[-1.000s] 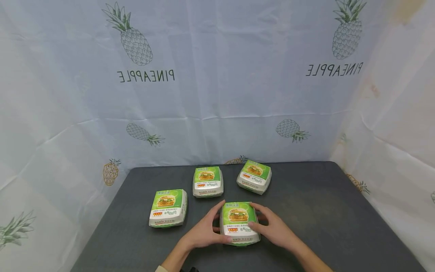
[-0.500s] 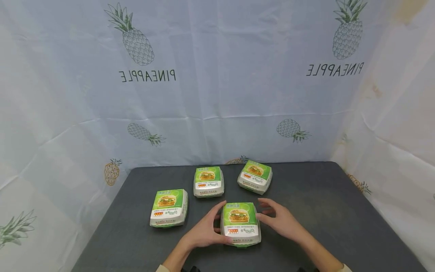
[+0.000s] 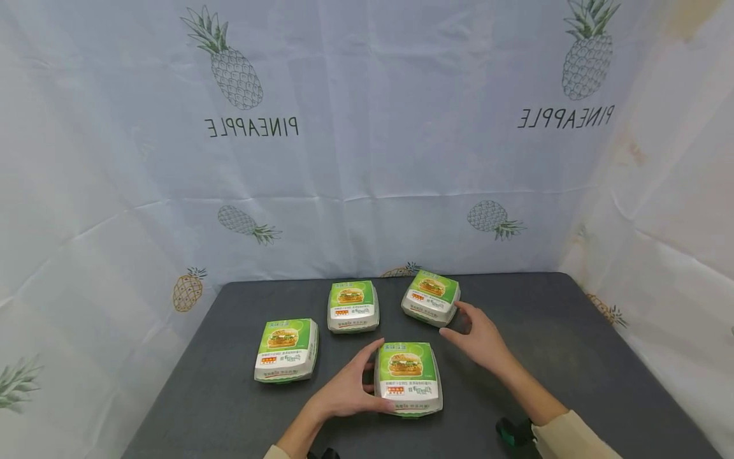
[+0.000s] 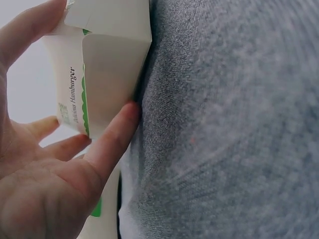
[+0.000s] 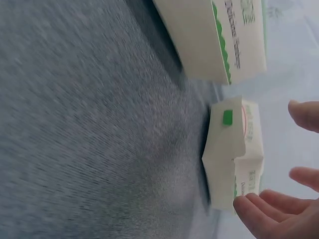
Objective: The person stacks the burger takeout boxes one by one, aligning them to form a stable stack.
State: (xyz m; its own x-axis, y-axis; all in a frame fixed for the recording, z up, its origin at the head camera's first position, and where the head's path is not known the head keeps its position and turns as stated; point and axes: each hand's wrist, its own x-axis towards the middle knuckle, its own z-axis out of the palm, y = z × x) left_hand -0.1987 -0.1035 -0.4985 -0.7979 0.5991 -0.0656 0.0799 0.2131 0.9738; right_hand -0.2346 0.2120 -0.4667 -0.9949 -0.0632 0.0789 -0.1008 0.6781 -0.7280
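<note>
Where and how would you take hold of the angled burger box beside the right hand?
Likely by opposite side walls of the angled box, the right hand coming from its right. It sits lid-up on the table with its right wall facing that hand, while the rear-middle box stands to its left.

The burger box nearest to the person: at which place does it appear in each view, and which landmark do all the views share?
Head: the nearest burger box is at low centre, in front of the others.
Left wrist: it is at upper left, large, cut off by the top edge.
Right wrist: it is at the top, cut off too, above another burger box.
Shared landmark: the dark tabletop.
</note>
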